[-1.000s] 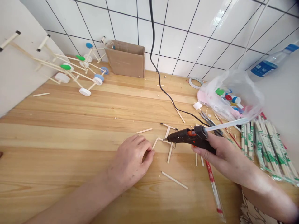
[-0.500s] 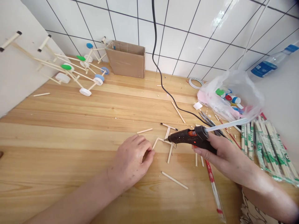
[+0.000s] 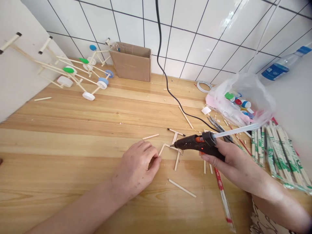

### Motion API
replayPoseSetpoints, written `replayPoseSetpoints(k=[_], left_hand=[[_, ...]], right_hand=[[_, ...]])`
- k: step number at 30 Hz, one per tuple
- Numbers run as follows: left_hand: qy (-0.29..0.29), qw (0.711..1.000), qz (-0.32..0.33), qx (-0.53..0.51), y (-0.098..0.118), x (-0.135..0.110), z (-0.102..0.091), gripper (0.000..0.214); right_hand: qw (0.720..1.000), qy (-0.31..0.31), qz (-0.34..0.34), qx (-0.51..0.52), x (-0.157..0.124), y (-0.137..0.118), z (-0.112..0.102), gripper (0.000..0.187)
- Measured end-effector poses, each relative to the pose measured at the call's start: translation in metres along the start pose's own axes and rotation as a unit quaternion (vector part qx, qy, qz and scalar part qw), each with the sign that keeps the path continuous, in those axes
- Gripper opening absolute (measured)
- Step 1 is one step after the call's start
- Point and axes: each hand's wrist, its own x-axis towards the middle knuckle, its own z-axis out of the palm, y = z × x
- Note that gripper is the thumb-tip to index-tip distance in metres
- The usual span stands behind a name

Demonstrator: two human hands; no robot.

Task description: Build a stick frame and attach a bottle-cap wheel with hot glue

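Observation:
My right hand (image 3: 232,161) is wrapped round a black hot glue gun (image 3: 203,144) with a clear glue stick (image 3: 235,130) jutting from its back. The nozzle touches or hovers just over a small frame of joined wooden sticks (image 3: 175,138), which lies flat and has a black-tipped crossbar at its far end. My left hand (image 3: 140,162) rests on the table, its thumb and fingers pinching the near end of the frame's left stick (image 3: 162,150). A loose stick (image 3: 182,188) lies in front of the frame and a shorter one (image 3: 150,136) behind my left hand.
Stick cars with bottle-cap wheels (image 3: 89,96) stand at the back left beside a cardboard box (image 3: 131,63). A black cable (image 3: 170,92) runs down to the glue gun. Right of it are scissors (image 3: 215,123), a plastic bag of caps (image 3: 219,107), a tape roll (image 3: 204,86) and wrapped chopsticks (image 3: 280,152).
The glue gun's nozzle has shifted very slightly left along the frame. My left hand and the sticks have stayed in place.

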Motion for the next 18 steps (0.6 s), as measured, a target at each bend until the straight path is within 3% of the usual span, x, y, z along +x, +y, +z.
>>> replayPoseSetpoints(k=[18], left_hand=[[-0.008, 1.0, -0.002, 0.0, 0.0007, -0.0015, -0.0012, 0.014]], right_hand=[[1.0, 0.0, 0.01, -0.014, -0.0017, -0.0006, -0.0006, 0.016]])
